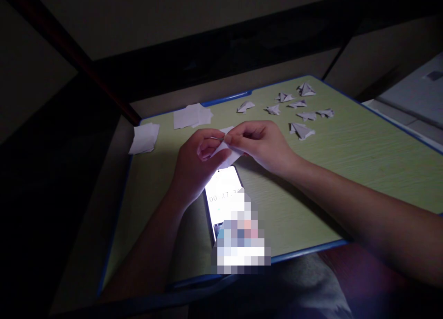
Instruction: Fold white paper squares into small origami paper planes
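A: ok what's being held?

B: one piece of white paper (236, 157), both on it. left hand (194, 162) curls round one side with the thumb laid on it, right hand (265, 144) pinches it with thumb and fingertips. can't make out the folds tho, too covered.

A: where exactly?

B: just past the top of a lit smartphone (221, 208), over the green tabletop (363, 167). paper stacks (145, 138) far left, folded paper figures (302, 131) scattered far right.
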`<state>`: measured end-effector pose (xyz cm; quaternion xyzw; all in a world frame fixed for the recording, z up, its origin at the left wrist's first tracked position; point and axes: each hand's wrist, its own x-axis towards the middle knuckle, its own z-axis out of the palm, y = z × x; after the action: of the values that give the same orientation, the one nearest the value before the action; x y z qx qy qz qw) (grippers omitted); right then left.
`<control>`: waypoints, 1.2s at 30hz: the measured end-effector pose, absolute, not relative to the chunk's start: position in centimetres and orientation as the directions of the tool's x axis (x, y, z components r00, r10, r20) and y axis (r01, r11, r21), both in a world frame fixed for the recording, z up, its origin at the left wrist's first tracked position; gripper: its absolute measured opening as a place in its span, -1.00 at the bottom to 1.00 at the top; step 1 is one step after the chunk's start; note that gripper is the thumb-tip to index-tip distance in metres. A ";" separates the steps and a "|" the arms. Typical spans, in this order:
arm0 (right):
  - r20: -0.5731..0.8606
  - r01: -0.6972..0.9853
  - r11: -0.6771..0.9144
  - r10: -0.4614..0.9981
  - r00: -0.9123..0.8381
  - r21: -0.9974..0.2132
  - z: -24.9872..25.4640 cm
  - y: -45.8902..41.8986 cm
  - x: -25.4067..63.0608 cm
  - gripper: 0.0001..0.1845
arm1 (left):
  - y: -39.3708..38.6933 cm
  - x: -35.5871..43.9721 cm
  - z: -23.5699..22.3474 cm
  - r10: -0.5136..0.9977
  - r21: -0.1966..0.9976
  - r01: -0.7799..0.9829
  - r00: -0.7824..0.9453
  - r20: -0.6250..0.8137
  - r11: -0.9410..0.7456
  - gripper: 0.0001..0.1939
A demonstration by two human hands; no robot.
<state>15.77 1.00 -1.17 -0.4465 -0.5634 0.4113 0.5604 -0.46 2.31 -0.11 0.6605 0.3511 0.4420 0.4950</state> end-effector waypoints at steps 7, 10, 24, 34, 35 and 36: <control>0.264 0.018 0.263 0.962 0.065 -0.965 -1.2 1.3 16.1 -0.79 | 2.2 -0.5 0.0 0.933 0.976 0.077 0.317 0.168 -0.202 -0.84; 0.264 0.003 0.264 0.963 0.057 -0.964 -1.2 1.3 16.1 -0.80 | 2.3 -0.5 0.0 0.939 0.977 0.089 0.305 0.157 -0.192 -0.85; 0.283 -0.032 0.284 0.958 0.044 -0.958 -1.2 1.4 16.1 -0.90 | 3.0 -0.7 -0.7 0.906 0.951 0.090 0.341 0.249 -0.295 -0.77; 0.256 -0.057 0.258 0.966 0.032 -0.965 -1.3 1.3 16.0 -0.87 | 2.8 -0.5 -0.4 0.938 0.979 0.065 0.304 0.163 -0.192 -0.83; 0.252 -0.060 0.253 0.967 0.025 -0.966 -1.3 1.3 16.1 -0.86 | 2.8 -0.6 -0.3 0.943 0.983 0.050 0.296 0.153 -0.175 -0.83; 0.246 -0.066 0.247 0.969 0.020 -0.967 -1.2 1.3 16.1 -0.86 | 2.8 -0.6 -0.3 0.947 0.987 0.033 0.288 0.144 -0.160 -0.83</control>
<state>16.13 1.30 -1.24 -0.4196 -0.5379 0.4479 0.5779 -0.58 2.83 -0.32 0.6176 0.3967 0.4455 0.5126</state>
